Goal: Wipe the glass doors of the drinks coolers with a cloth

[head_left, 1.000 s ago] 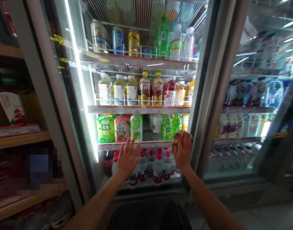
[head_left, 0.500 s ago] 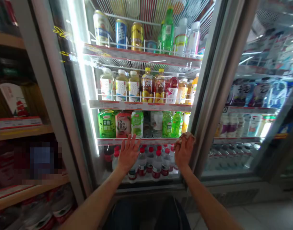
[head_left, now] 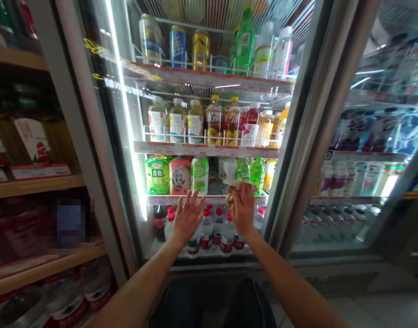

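Flat and with fingers spread, my left hand (head_left: 187, 217) rests against or just before the glass door (head_left: 209, 180) of a lit drinks cooler. It holds nothing. My right hand (head_left: 243, 212) presses a crumpled brownish cloth (head_left: 234, 193) to the glass, level with the lower shelf edge (head_left: 215, 199). Behind the glass, near the hands, stand a green drink bottle (head_left: 199, 175), a pink drink bottle (head_left: 180, 176) and several red-capped bottles (head_left: 206, 228). The right hand and cloth hide some of these bottles.
A metal door frame (head_left: 318, 123) runs up the right side, with a second cooler door (head_left: 362, 182) beyond it. To the left is a wooden shelf (head_left: 38, 186) with bottles and cartons. Upper cooler shelves hold cans (head_left: 178, 46) and bottles. My knees (head_left: 243, 300) are below.
My right hand has slid the cloth leftward across the glass, from beside the door frame toward the middle. My left hand stays about where it was. The view has shifted slightly.
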A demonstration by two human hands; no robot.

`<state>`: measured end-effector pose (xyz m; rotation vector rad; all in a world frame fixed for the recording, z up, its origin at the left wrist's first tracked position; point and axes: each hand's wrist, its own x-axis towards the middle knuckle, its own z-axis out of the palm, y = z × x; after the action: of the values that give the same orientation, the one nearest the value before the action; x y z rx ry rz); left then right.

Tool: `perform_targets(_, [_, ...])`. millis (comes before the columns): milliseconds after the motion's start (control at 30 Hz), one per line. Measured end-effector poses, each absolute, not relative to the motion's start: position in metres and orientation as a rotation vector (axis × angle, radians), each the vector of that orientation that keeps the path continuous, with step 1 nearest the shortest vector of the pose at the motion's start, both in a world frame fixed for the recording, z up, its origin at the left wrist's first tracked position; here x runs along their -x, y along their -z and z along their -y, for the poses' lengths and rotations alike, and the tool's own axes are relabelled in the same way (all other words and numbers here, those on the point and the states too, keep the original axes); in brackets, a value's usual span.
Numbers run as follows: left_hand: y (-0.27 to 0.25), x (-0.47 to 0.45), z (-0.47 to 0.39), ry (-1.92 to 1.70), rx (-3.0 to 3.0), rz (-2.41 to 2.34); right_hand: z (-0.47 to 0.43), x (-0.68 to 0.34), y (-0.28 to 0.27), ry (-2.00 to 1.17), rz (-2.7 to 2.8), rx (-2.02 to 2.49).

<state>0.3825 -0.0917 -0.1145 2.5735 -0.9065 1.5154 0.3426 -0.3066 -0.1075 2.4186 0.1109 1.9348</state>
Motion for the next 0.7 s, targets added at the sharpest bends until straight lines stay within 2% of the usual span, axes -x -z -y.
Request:
perform_targets(100, [0.11,-0.38,0.086,-1.505,-2.578,0.954,0.299,-0.342,0.109,-1.757,-0.352,-2.395])
perform_targets(267, [0.099,-0.38,0.068,-1.485,-2.55,0.808,0.336,-0.34,0.093,-2.041,0.078,-2.346])
perform_targets(333, [0.096,-0.382,0.063,-1.47,-2.541,0.692,0.332,-0.342,0.092,-2.106,0.091,-2.34])
perform_targets(533, [0.094,-0.386,0.056,-1.443,-2.563,0.69,0.295,-0.349,0.102,-1.832,-0.365,-2.416])
perform_targets(700, [0.097,-0.389,0.052,-1.461,-2.568,0.704,0.315,-0.352,0.074,-2.112,0.051,-2.331])
